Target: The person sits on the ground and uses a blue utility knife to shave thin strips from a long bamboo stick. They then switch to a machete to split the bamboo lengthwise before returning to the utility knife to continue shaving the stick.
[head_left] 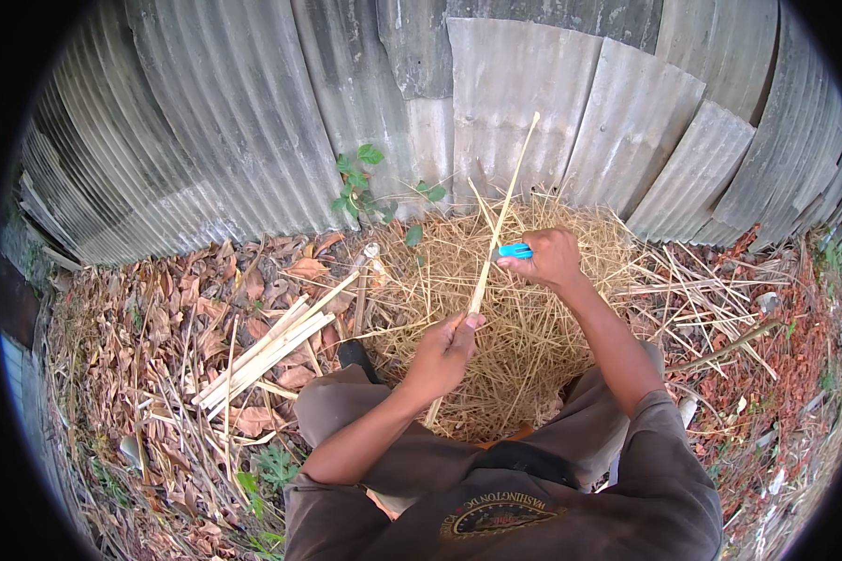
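Note:
A long, pale wooden stick slants up and away from me, its far tip in front of the metal sheets. My left hand is closed around its lower part. Farther along it, my right hand grips a small blue-handled tool, held against or very close to the stick's right side. The tool's working edge is too small to make out. Beneath both hands spreads a heap of straw-coloured shavings, reaching between my legs.
Several pale split sticks lie bundled on dry leaves to the left. A wall of corrugated metal sheets stands ahead, with a green leafy plant at its foot. Thin twigs and a longer branch lie at the right.

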The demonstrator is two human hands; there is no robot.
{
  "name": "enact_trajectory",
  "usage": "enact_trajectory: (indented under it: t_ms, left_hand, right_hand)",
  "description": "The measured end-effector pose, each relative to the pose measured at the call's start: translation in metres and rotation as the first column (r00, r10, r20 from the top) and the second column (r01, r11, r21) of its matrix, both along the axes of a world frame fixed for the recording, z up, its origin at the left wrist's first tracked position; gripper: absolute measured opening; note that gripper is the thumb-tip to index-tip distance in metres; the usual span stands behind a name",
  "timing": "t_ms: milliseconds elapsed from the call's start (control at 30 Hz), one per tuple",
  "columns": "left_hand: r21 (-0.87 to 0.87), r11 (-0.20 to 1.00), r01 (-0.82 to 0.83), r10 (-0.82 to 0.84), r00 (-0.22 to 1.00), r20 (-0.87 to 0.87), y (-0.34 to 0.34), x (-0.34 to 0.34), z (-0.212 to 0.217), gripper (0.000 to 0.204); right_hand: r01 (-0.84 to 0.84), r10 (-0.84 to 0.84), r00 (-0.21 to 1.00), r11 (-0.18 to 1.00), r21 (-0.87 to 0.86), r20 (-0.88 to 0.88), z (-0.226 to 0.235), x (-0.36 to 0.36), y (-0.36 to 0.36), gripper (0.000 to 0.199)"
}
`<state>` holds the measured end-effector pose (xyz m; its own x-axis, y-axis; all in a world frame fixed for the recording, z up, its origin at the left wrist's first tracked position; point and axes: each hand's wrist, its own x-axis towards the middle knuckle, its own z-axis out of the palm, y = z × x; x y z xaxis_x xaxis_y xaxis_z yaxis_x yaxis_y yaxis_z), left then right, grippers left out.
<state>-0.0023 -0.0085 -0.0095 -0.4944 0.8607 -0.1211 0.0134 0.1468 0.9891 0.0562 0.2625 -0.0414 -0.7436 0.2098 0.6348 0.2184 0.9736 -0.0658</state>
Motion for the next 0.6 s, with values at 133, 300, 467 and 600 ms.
enact_trajectory:
  t_ms: [133, 300, 467, 600]
  left_hand:
    - [0.022, 0.992, 0.123, -0.123, 0.992, -0.008, -0.017, 0.012, 0.002, 0.034]
    - [0.058, 0.983, 0.177, -0.180, 0.981, 0.072, -0.030, 0.025, 0.014, 0.035]
    - [-0.004, 0.990, 0.140, -0.136, 0.968, 0.210, -0.019, 0.033, 0.020, 0.034]
    - [-0.026, 0.989, 0.144, -0.137, 0.975, 0.173, 0.000, 0.035, 0.009, 0.032]
  right_hand:
    - [0.321, -0.307, 0.942, 0.943, -0.092, 0.136, 0.021, 0.017, 0.025, 0.079]
    - [0.221, -0.203, 0.952, 0.974, -0.057, 0.228, 0.044, 0.062, -0.018, 0.078]
    - [0.012, -0.006, 0.995, 0.998, -0.059, 0.103, 0.018, 0.069, -0.055, 0.075]
    - [0.097, -0.091, 0.984, 0.995, -0.036, 0.156, 0.016, 0.061, -0.011, 0.080]
